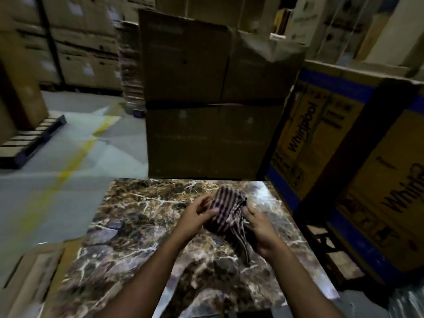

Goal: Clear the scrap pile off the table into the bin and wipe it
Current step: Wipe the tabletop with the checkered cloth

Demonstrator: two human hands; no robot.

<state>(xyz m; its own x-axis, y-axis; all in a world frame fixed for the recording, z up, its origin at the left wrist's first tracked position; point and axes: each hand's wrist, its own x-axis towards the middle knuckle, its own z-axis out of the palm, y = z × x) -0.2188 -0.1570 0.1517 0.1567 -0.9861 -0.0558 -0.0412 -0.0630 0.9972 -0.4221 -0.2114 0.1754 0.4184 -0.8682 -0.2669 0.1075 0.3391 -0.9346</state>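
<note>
Both hands, left [199,214] and right [259,228], are gripping a striped cloth [226,213] above the marbled desk [137,226], toward 1 o'clock. At 3 o'clock, boxes [305,134] are showing "Whirlpool".

A tall stack of two plain brown cardboard boxes [215,99] stands just beyond the far edge, its top flap torn and crumpled; to the right, yellow-and-blue Whirlpool cartons [319,134] lean close together, lettering running sideways; a pile of flattened cardboard sheets [129,65] rises behind on the left; a dark pallet [29,143] loaded with boxes sits at far left; a worn yellow line [75,157] crosses the pale grey floor [46,198]; shelved cartons [87,42] fill the blurred background.
</note>
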